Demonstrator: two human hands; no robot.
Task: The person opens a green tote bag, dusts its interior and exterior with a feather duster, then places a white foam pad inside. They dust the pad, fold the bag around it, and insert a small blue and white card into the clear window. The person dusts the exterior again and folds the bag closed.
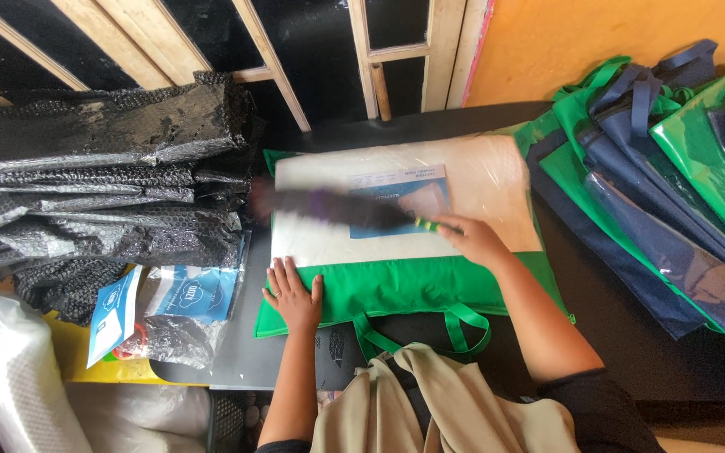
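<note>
A green fabric bag (pixel 396 289) with a clear front panel lies flat on the dark table, a white pillow-like insert (pixel 480 180) with a blue paper label (pixel 400 189) inside it. My left hand (pixel 294 295) rests flat, fingers spread, on the bag's lower left corner. In my right hand (pixel 473 239) is a long dark brush-like tool (pixel 329 207) with a green and yellow handle; it is blurred and stretches left across the clear panel. The bag's green handles (pixel 455 327) loop toward me.
Black bubble-wrap sheets (pixel 102 176) are piled at the left. Below them lie blue-labelled packets (pixel 186 298) and clear plastic bags (pixel 10 369). A stack of green and navy bags (pixel 665 176) fills the right side. Wooden frames (pixel 396 59) and an orange wall (pixel 581 38) stand behind.
</note>
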